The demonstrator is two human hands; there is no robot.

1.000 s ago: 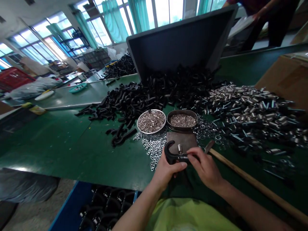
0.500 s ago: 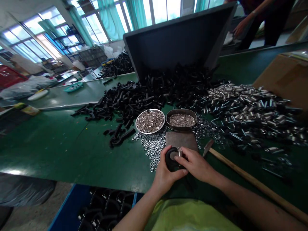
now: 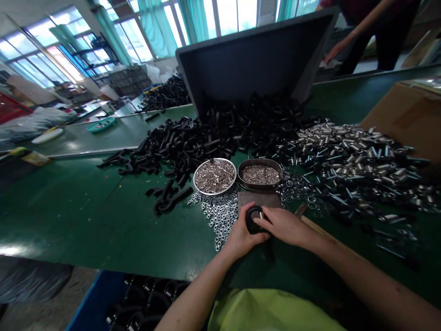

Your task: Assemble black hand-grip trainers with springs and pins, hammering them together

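Note:
My left hand [image 3: 243, 235] is closed round a black hooked plastic part [image 3: 251, 224]. My right hand [image 3: 284, 225] pinches the same part from the right, its thumb and fingers at a small ridged silver piece [image 3: 261, 215] that looks like a spring. A black stem of the part points down below the hands. Both hands are over the near edge of a flat steel block [image 3: 258, 198]. Fingers cover much of the part. Just right of my right hand lies a hammer [image 3: 301, 211], its wooden handle partly behind my forearm.
Beyond the block stand a round dish of small metal pins [image 3: 195, 181] and an oval tin of tiny pieces [image 3: 243, 183]. Loose nuts [image 3: 220, 220] spread leftward. Black parts [image 3: 179, 142] spill from a tipped grey bin [image 3: 255, 64]. Silver cylinders [image 3: 351, 142] heap right. Another person [image 3: 365, 23] stands behind.
The hands and the black part have shifted slightly right and turned, and my right fingers now cover more of the silver piece. The other person's hand has moved left.

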